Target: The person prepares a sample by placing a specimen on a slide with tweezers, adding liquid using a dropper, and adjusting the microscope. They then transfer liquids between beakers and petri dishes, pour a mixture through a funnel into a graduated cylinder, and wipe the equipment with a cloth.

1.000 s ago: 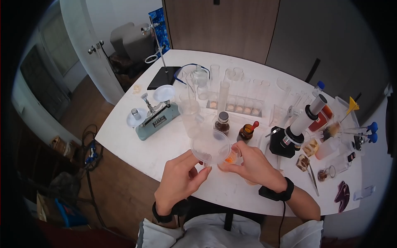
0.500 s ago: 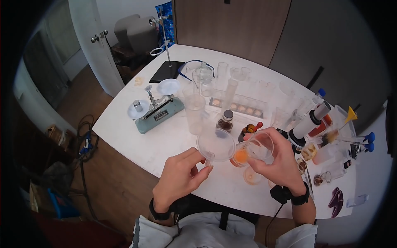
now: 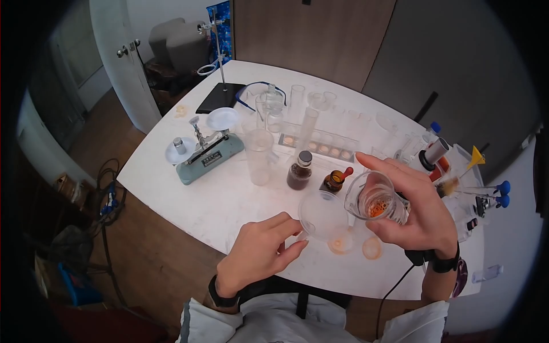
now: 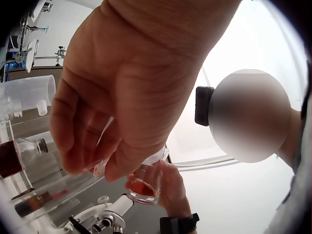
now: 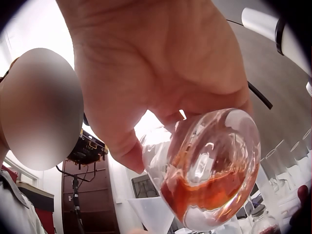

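Note:
My right hand (image 3: pixel 420 206) grips a small clear glass beaker (image 3: pixel 370 195), fingers and thumb around its side. Orange-red liquid lies low in the glass; in the right wrist view its base (image 5: pixel 214 175) faces the camera and the beaker leans. My left hand (image 3: pixel 260 243) pinches a translucent plastic funnel (image 3: pixel 323 214) at its left edge, its wide mouth facing up. Beaker and funnel are side by side, the beaker's lip close to the funnel's right rim. In the right wrist view the funnel (image 5: pixel 151 210) tapers downward. Two orange-tinged rounds (image 3: pixel 372 248) show on the tabletop below.
A dark stoppered bottle (image 3: pixel 299 172) and an amber bottle (image 3: pixel 333 182) with a red-bulbed dropper stand beyond the funnel. A tall translucent cylinder (image 3: pixel 259 157), a pan balance (image 3: pixel 210 159) and a ring stand (image 3: pixel 222 94) stand leftward. The microscope (image 3: pixel 434 153) is partly hidden behind my right hand.
My right hand has lifted the beaker and moved it rightward; it was low beside the funnel, then tipped leftward, and stands more upright now. The funnel has shifted slightly right with my left hand.

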Demonstrator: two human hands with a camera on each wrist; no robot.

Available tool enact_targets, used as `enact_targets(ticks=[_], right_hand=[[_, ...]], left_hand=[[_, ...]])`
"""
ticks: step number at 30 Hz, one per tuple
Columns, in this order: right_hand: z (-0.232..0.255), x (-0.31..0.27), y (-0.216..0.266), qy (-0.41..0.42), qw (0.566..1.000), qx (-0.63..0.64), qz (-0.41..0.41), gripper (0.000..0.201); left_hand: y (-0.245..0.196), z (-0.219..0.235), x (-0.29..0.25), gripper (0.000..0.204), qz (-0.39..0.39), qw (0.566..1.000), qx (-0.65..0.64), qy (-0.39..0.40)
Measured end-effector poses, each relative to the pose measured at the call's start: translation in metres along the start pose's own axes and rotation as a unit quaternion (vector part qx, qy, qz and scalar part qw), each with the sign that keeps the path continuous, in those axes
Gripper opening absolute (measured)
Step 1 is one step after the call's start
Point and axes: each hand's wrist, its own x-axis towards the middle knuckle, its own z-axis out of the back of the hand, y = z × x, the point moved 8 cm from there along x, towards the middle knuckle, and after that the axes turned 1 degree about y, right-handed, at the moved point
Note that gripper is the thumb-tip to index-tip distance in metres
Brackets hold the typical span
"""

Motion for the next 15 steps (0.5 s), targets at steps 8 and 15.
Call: enact_targets(ticks=[8,15], right_hand=[[-0.003,0.001,0.011,0.086,0.996,-0.017,0.017,0.087],[-0.002,0.0,0.012,0.106,0.993,-0.056,-0.003,0.092]], left_hand=[[-0.005,-0.007,0.002,0.027,0.001,1.0,-0.001,0.02],[-0.006,-0.012,0.003,0.029,-0.005,0.999,-0.009,0.033]])
